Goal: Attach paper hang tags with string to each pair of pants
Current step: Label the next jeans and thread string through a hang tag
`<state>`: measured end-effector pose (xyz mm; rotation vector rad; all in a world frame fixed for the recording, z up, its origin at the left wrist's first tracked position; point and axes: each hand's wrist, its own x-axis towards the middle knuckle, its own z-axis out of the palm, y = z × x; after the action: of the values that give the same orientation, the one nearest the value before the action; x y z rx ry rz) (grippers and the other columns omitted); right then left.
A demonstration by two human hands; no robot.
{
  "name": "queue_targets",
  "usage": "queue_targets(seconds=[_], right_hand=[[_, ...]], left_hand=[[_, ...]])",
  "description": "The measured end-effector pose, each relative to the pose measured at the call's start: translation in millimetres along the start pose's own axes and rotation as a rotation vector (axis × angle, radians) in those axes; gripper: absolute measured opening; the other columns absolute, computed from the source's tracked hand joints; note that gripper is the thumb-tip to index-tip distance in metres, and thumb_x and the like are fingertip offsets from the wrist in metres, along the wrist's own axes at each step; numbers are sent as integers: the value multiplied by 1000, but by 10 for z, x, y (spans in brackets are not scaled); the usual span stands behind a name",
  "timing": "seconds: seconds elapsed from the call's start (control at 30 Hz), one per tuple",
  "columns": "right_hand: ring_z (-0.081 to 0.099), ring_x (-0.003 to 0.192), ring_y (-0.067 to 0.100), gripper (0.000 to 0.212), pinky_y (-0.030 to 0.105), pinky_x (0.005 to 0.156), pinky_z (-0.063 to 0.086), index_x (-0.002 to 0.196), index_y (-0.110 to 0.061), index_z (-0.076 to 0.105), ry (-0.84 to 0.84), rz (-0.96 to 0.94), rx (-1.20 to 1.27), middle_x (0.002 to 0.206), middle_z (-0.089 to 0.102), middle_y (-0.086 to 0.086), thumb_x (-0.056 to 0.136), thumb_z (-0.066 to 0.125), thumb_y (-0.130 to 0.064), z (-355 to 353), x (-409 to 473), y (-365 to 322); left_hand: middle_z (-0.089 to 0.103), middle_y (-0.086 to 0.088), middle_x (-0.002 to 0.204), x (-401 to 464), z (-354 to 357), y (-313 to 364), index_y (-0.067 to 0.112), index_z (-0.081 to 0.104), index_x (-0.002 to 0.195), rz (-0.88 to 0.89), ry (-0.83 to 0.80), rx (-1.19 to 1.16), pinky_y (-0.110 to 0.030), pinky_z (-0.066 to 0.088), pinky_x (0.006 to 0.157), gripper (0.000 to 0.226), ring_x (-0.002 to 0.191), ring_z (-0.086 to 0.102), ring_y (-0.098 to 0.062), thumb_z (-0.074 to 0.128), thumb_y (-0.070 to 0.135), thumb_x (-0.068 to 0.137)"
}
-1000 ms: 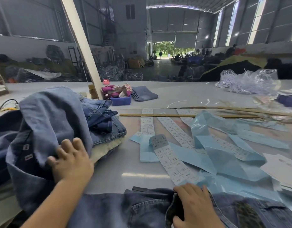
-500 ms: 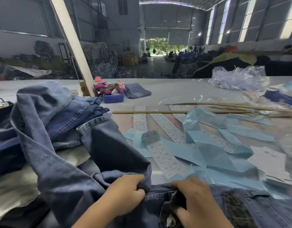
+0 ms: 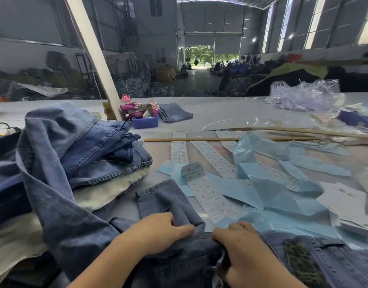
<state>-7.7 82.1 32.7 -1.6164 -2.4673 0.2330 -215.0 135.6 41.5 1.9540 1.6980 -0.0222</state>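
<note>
Head view: a grey table (image 3: 231,113) in a big warehouse hall. Nearest its front edge, the left hand (image 3: 160,231) pinches a jeans leg (image 3: 170,200); the right hand (image 3: 243,244) clutches the jeans' waist. Label strips (image 3: 208,194) and blue paper (image 3: 282,196) lie beyond, mid-table.

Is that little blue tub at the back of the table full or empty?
Full. The blue tub has pink and patterned cloth heaped above its rim; what lies underneath cannot be seen.

Head view, forward-down, close over table (image 3: 231,113)
</note>
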Motion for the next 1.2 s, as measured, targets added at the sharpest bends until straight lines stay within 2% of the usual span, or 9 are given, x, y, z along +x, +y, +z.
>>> queue_targets(seconds=[0.13, 0.3, 0.43, 0.57, 0.67, 0.8, 0.87, 0.97, 1.2], right_hand=[[38, 103, 14, 31, 22, 84, 22, 112, -30, 56, -66, -96, -40, 103, 54, -9, 84, 54, -18, -105, -19, -95], [37, 100, 12, 18, 16, 87, 19, 86, -23, 55, -57, -186, -116, 90, 53, -12, 70, 58, -14, -199, -64, -89], [49, 95, 11, 14, 26, 87, 39, 82, -17, 64, 146, -187, 149, 91, 59, -10, 69, 66, -21, -352, -226, 16], [52, 60, 8, 16, 31, 57, 43, 66, -14, 53, 380, -71, 321, 60, 55, -6, 61, 55, -29, -682, -461, 84], [52, 47, 16, 23, 34, 44, 39, 68, -8, 56, 521, 49, 416, 54, 56, 3, 56, 57, -27, -944, -666, 296], [58, 53, 16, 44, 38, 51, 41, 80, -18, 61, 278, 344, 317, 63, 64, 2, 45, 58, -44, -1053, -896, 807], [58, 61, 7, 35, 29, 54, 42, 77, -31, 61, 51, 526, 206, 69, 65, -7, 45, 59, -44, -856, -932, 972], [58, 73, 9, 22, 28, 61, 40, 74, -20, 52, -116, 633, 193, 75, 62, -2, 62, 66, -32, -407, -968, 1120], [56, 68, 23, 22, 38, 62, 46, 70, -31, 54, 404, 670, 46, 62, 58, -4, 50, 54, -37, -482, -1027, 1335]], left_hand=[[60, 7, 88, 42, 128, 7, 27, 58, 85, -50, 73, 393, -30, 39, 65, 49, 81, 53, -15, 45, 74, 76], [27, 2, 154, 64, 211, -11, 29, 38, 141, 250, 169, 432, -39, 25, 112, 52, 138, 28, -22, 48, 40, 91], [66, 4, 112, -91, 49, -26, 26, 65, 106, 384, -38, 18, -44, 46, 96, 39, 105, 58, -17, 35, 41, 85], [63, -1, 80, -260, -144, -137, 18, 59, 85, 312, -24, -109, -41, 46, 79, 83, 74, 59, -13, 29, 93, 69], [59, 3, 79, -329, -246, -108, 19, 59, 83, 394, 10, -33, -48, 44, 80, 90, 75, 57, -13, 30, 101, 61], [52, 21, 98, -306, -50, 85, 40, 60, 81, 471, 72, 251, -36, 45, 85, 63, 91, 51, -1, 43, 97, 60], [47, 25, 109, -279, 187, 203, 44, 61, 95, 492, 103, 372, -32, 40, 93, 57, 100, 46, -2, 47, 88, 63], [43, 23, 127, -246, 468, 282, 41, 55, 120, 496, 151, 460, -30, 30, 102, 59, 116, 41, -7, 48, 71, 69], [62, 18, 95, -459, 371, 128, 39, 58, 102, 431, 513, 134, -30, 47, 80, 19, 90, 59, -6, 46, 37, 86]])
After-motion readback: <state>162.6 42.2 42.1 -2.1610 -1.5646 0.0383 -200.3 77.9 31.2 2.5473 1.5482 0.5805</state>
